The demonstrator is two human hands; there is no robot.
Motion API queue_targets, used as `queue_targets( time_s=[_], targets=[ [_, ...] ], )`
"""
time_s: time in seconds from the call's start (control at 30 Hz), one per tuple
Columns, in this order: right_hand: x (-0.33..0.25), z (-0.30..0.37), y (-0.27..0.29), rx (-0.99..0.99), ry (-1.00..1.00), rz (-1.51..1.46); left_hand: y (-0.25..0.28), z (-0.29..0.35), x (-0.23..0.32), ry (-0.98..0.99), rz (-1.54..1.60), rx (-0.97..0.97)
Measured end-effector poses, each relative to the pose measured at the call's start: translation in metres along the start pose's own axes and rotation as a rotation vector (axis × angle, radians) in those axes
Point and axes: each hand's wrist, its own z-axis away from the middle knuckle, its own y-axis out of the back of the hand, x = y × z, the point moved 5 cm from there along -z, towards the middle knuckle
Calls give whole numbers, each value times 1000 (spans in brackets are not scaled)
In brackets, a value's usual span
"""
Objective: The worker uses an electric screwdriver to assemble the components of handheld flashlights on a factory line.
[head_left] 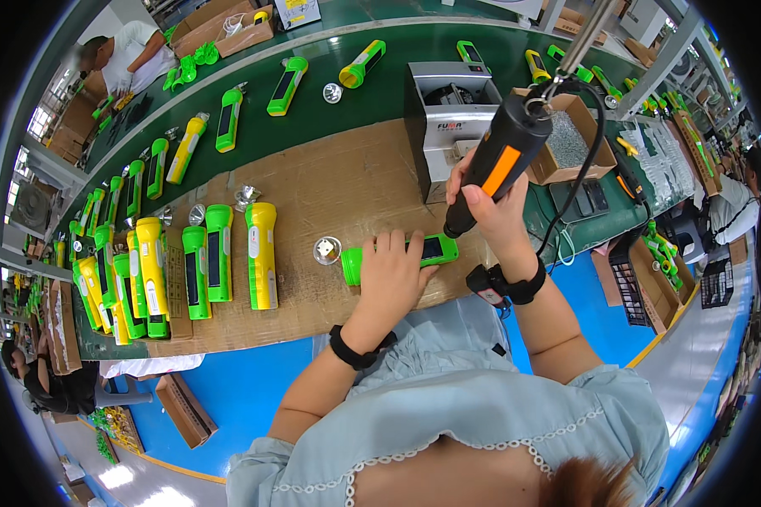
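Note:
A green flashlight [352,267] with a dark panel lies on its side on the cardboard, and my left hand [396,270] is closed over its middle. Gripped upright in my right hand [500,211] is a black and orange electric screwdriver [512,135], hung from above, its tip down by the flashlight's tail end. The bit and any screw there are too small to make out. Just left of the flashlight's head sits a shiny round reflector [327,250], close to it.
Behind my hands stands a grey screw-feeder machine [448,118], with a cardboard box [577,139] of small metal parts on its right. Yellow and green flashlights [261,258] line the left side. More lie along the green belt [254,156]. Another person [131,59] works at the far left.

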Motion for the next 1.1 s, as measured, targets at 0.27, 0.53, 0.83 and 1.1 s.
queue_targets(
  time_s=[0.27, 0.53, 0.83, 1.1],
  targets=[
    [-58, -18, 31, 265, 458, -193, 8, -1, 2, 25, 79, -32],
    [-51, -57, 47, 302, 448, 102, 49, 21, -32, 71, 166, 36],
    [-48, -58, 29, 137, 203, 140, 36, 30, -44, 92, 140, -19],
    [-48, 13, -30, 4, 89, -311, 20, 19, -27, 131, 171, 60]
  ],
)
